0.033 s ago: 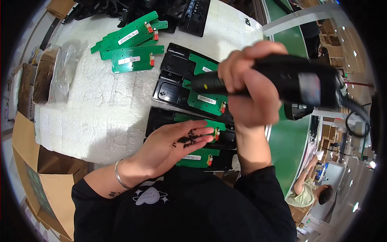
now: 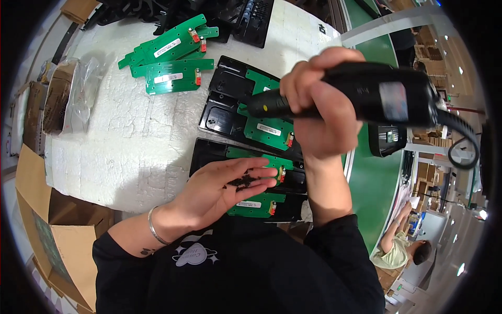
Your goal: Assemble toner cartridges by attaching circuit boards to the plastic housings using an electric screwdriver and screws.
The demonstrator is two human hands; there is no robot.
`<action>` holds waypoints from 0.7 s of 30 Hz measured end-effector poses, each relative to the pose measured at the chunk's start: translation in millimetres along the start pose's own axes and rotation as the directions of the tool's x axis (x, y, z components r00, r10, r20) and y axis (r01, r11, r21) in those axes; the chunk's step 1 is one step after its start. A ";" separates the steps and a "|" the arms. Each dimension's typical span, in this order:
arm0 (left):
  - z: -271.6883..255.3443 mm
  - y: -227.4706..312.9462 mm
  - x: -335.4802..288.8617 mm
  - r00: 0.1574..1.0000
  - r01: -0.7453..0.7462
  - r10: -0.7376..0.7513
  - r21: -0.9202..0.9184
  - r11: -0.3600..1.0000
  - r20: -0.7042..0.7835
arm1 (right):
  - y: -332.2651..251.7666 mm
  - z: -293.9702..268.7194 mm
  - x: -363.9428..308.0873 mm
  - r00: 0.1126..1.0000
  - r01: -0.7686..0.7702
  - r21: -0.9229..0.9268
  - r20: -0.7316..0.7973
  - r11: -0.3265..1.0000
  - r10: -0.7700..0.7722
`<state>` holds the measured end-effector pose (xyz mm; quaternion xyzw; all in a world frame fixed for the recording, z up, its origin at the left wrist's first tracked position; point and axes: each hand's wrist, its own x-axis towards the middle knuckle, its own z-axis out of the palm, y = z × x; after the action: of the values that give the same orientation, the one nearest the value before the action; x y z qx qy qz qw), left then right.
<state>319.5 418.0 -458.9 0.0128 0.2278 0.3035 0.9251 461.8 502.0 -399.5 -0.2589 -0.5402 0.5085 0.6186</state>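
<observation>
My left hand (image 2: 206,189) lies palm up, slightly cupped, with a small heap of black screws (image 2: 243,182) on its palm and fingers. It hovers over black plastic housings fitted with green circuit boards (image 2: 253,205). My right hand (image 2: 327,112) is wrapped round a black corded electric screwdriver (image 2: 366,93), held nearly level. Its nose points left, over the edge of a green circuit board (image 2: 269,140) set in a black housing (image 2: 217,116). Whether the bit touches a screw cannot be made out.
Loose green boards (image 2: 178,78) overlap on the white foam-topped surface (image 2: 120,157). Black plastic parts (image 2: 251,23) are piled at the far edge. Cardboard boxes (image 2: 78,246) stand at the left. Right of me runs a green bench (image 2: 361,183), with another person (image 2: 395,251) beyond.
The screwdriver and my right hand have shifted slightly to the left. My left palm has tilted and its fingers have curled in a little around the screws.
</observation>
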 end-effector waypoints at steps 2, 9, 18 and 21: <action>-6.2 1.3 -3.5 0.999 -0.025 0.021 0.135 0.991 0.028 | 3.4 6.0 4.4 0.999 0.008 -0.200 -0.032 0.980 -0.015; -13.6 2.6 -7.4 0.995 -0.052 0.038 0.148 0.988 0.094 | 10.4 7.6 9.2 0.999 -0.041 -0.275 -0.010 0.961 0.040; -13.4 9.5 -10.7 0.996 -0.084 0.067 0.296 0.951 0.066 | 18.8 10.7 15.6 0.989 -0.023 -0.317 0.129 0.948 0.067; -15.2 7.9 -11.8 0.992 -0.120 0.110 0.209 0.971 0.057 | 17.7 10.1 15.3 0.989 -0.028 -0.316 0.132 0.948 0.073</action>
<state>300.2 416.0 -466.4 0.1314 0.2367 0.3302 0.9042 444.7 519.8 -405.8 -0.3308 -0.6499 0.4490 0.5163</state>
